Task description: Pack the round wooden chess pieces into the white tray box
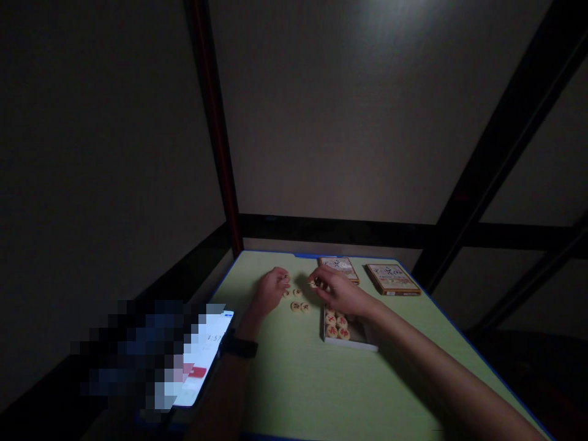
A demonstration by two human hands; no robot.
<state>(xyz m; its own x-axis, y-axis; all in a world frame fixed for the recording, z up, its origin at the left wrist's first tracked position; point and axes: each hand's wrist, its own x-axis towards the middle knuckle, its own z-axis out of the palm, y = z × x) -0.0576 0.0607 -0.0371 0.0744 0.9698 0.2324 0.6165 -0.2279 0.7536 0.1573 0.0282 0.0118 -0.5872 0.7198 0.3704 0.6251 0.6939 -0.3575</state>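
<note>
A round wooden Chinese chess piece (313, 283) is pinched between the thumb and fingers of my right hand (339, 291), raised just above the far end of an open tray. Inside the tray (351, 344), several pieces with red characters (341, 320) lie in rows; my right hand and wrist hide its far part. On the left, my left hand (270, 291) has its fingers curled inward over the table, with a pale edge at the fingertips that is too dim to make out. Several loose pieces with dark characters (296, 306) lie flat between my hands.
Two flat printed boxes, a nearer-centre box (340, 264) and a right box (393, 278), lie at the table's far side. A lit phone (206, 355) stands by my left forearm. The green table (294, 386) has a blue edge; walls rise behind and left.
</note>
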